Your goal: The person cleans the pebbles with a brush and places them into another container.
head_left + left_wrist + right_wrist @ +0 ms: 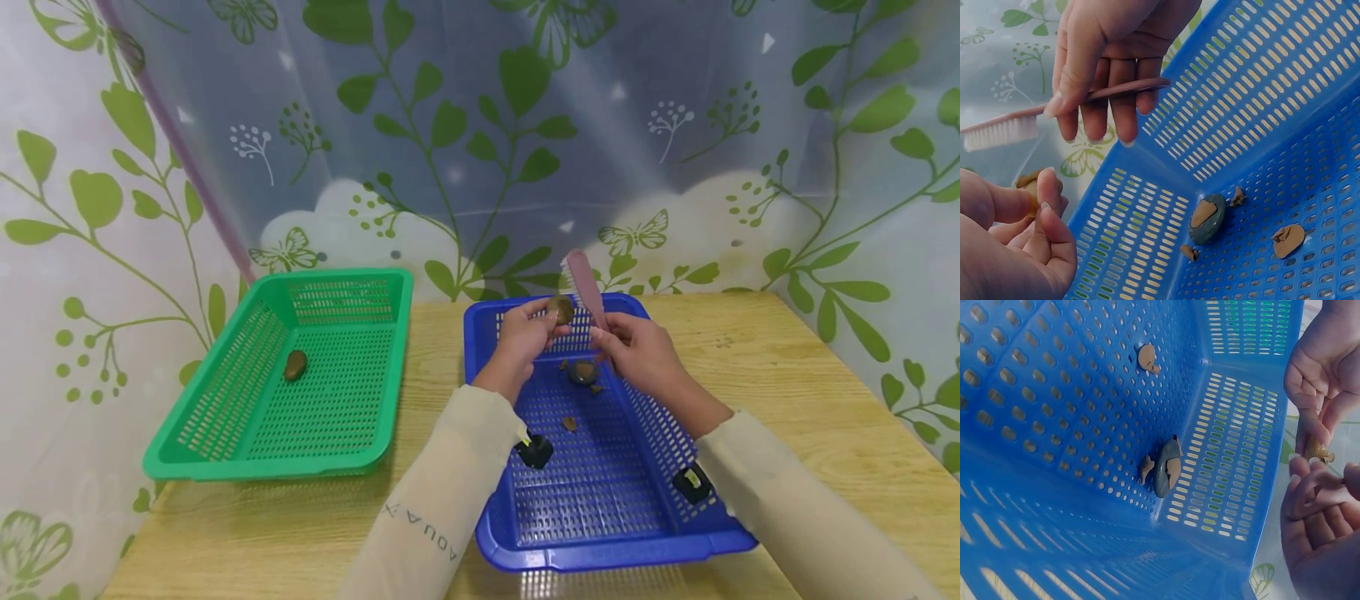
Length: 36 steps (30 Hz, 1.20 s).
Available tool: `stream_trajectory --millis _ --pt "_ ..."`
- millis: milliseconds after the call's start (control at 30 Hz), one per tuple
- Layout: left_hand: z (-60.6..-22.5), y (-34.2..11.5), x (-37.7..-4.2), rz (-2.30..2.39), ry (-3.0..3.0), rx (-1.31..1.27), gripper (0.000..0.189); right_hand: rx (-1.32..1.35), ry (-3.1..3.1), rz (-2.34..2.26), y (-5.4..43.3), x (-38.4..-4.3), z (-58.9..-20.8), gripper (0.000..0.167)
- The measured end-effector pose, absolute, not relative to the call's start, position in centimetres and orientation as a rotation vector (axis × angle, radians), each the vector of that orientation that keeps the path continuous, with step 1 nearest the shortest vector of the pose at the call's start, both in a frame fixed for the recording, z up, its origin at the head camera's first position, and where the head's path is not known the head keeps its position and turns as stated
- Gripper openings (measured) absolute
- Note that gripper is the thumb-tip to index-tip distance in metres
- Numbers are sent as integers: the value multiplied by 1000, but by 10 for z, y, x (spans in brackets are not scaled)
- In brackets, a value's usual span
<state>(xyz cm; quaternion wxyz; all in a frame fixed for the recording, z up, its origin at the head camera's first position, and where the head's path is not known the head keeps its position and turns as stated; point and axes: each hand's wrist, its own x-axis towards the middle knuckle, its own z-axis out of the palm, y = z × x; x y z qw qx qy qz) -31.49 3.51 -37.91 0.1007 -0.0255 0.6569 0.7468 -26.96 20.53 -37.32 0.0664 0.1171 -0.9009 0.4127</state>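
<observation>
My left hand (pixel 522 337) pinches a small brownish stone (pixel 560 309) between thumb and fingers, above the far end of the blue basket (pixel 600 557). Close on its right, my right hand (pixel 643 350) grips the handle of a pink brush (pixel 585 283) with white bristles. The bristles point left, toward the stone, with a gap between them in the left wrist view. Below the hands, a dark stone (pixel 1213 226) with a tan clay-like patch lies on the basket floor. Tan flakes lie near it, the largest piece (pixel 1288 242) a little apart.
To the left, a green basket (pixel 202 469) holds one brown stone (pixel 296 365). Both baskets stand on a wooden table (pixel 810 400). A leaf-patterned curtain (pixel 450 167) hangs behind it. The blue basket's raised walls surround the area below the hands.
</observation>
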Motion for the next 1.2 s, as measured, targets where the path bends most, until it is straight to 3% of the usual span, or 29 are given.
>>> stream_trajectory --millis 233,433,1200 --pt "-380 37 -315 2205 1974 -88 31 459 -2753 1288 205 -271 -377 37" --pt "-378 36 -314 2200 2005 -90 36 540 -2844 1224 205 -271 -377 25" --pt "-376 36 -315 2209 1947 -101 35 402 -2826 1155 206 -269 -374 28"
